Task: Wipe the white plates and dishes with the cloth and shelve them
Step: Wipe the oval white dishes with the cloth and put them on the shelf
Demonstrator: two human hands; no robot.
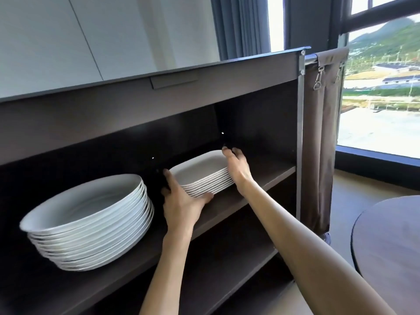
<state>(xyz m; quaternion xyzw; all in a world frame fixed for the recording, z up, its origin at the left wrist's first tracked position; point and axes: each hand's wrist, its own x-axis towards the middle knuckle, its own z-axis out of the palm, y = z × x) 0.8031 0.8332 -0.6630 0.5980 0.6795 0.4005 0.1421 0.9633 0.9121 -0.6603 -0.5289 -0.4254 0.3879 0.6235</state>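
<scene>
A stack of several white rectangular dishes [200, 171] sits on the dark upper shelf [268, 176] of an open cabinet. My left hand [181, 201] holds the stack's near left corner, thumb along the front edge and fingers up the left side. My right hand [236, 169] grips the stack's right side, its fingers reaching over the far right corner. To the left on the same shelf stands a taller stack of several round white plates [91, 221]. No cloth is in view.
The cabinet's right side panel [300, 133] stands close to the dishes. A lower shelf [227, 262] lies beneath. A brown fabric bag [322, 137] hangs off the cabinet's right end. A round dark table [391, 242] is at the lower right, with a window behind.
</scene>
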